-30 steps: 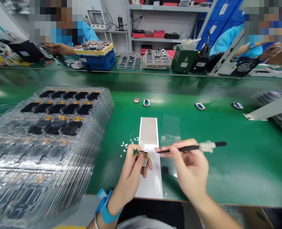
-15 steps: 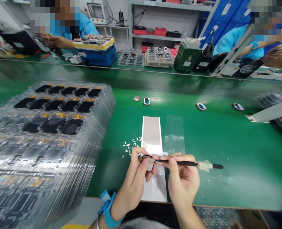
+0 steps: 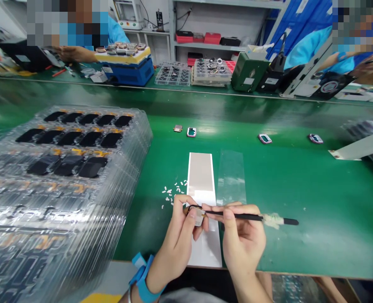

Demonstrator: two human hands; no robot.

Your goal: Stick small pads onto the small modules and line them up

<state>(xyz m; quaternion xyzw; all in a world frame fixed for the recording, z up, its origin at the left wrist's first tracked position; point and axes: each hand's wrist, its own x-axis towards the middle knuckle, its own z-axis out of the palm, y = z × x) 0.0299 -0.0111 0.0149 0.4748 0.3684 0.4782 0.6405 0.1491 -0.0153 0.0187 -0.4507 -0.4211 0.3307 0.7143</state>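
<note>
My left hand (image 3: 176,240) pinches a small rectangular electronic module (image 3: 199,217) with a gold flex strip at its edge, between thumb and fingers. My right hand (image 3: 241,237) grips a slim black tool (image 3: 239,216), wrapped with white tape (image 3: 272,220) near its rear. The tool's fine tip reaches the top edge of the module, where the fingers hide part of it. Both hands hover over the near end of a long white sheet (image 3: 204,252). A blue wrist strap (image 3: 140,277) circles my left wrist.
Stacked transparent trays (image 3: 63,168) of black parts fill the left bench. Transparent film (image 3: 232,179) lies beside the white sheet, with white bits (image 3: 173,189) to its left. Several small framed parts (image 3: 191,132) lie beyond. A co-worker's hand (image 3: 72,53) rests across the bench.
Since the oldest frame, my right hand has moved left and brought the tool's tip to the module, and my hands have come closer together. Over the last half second, little has changed.
</note>
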